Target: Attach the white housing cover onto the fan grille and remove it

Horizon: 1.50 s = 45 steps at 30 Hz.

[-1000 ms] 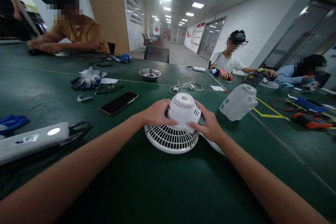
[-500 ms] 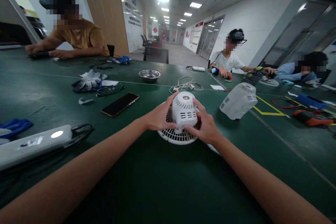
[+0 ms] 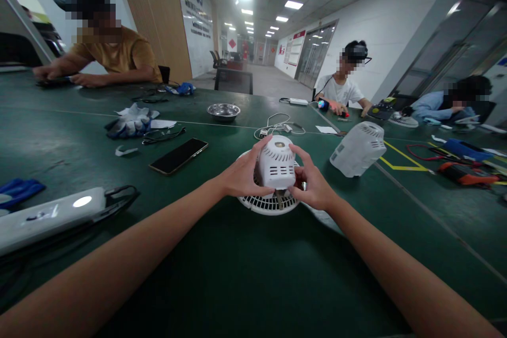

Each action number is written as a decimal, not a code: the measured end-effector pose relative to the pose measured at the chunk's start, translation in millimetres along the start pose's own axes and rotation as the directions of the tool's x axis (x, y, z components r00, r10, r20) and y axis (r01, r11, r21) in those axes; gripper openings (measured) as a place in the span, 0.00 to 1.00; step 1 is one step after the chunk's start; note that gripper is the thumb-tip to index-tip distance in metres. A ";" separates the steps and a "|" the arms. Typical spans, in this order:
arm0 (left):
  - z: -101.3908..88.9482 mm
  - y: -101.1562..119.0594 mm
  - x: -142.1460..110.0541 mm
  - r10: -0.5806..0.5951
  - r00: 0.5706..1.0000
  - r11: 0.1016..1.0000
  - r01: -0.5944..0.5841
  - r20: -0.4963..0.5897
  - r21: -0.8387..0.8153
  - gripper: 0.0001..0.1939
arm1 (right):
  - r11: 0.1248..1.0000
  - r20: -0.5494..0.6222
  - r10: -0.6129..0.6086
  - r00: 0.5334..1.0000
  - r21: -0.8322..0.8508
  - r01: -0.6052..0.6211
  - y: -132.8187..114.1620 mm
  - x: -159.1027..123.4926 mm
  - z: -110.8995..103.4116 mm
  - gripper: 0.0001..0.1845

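Observation:
A white fan motor housing (image 3: 278, 161) with slotted vents stands over a round white fan grille (image 3: 264, 205) on the green table. My left hand (image 3: 246, 173) is closed around the housing's left side, thumb low at the front and fingers near the top. On the other side, my right hand (image 3: 312, 182) grips it with thumb at the lower edge and forefinger at the upper right. The contact between housing and grille is partly hidden. Under my right wrist, a pale curved piece (image 3: 322, 217) shows in part.
A second white vented housing (image 3: 357, 150) stands to the right. Leftward lie a phone (image 3: 179, 156), work gloves (image 3: 132, 120) and a white power strip (image 3: 51, 219). Behind are a white cable (image 3: 277, 125) and a metal bowl (image 3: 224, 111). An orange multimeter (image 3: 461, 175) lies far right. Several people sit around.
The view has shifted slightly. My right thumb has moved outward to the housing's lower right edge, and more of the grille and the pale piece shows. Both hands still hold the housing.

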State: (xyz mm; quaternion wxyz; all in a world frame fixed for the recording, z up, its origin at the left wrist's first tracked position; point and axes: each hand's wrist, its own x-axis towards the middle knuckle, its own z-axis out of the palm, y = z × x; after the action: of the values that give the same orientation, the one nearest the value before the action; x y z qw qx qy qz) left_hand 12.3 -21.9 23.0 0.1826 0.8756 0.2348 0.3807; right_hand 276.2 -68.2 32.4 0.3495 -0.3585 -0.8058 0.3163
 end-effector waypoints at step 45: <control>-23.8 4.0 7.8 -0.146 0.982 0.971 0.118 0.123 0.209 0.50 | 0.997 -0.295 -0.054 0.954 -0.066 0.036 0.0 1.3 9.5 0.43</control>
State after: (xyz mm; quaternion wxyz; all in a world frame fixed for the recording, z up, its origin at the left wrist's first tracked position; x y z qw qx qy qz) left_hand 0.1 -17.5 44.9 0.1340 0.8960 0.3166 0.2810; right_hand 268.0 -69.6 27.5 0.4627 -0.3939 -0.7612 0.2265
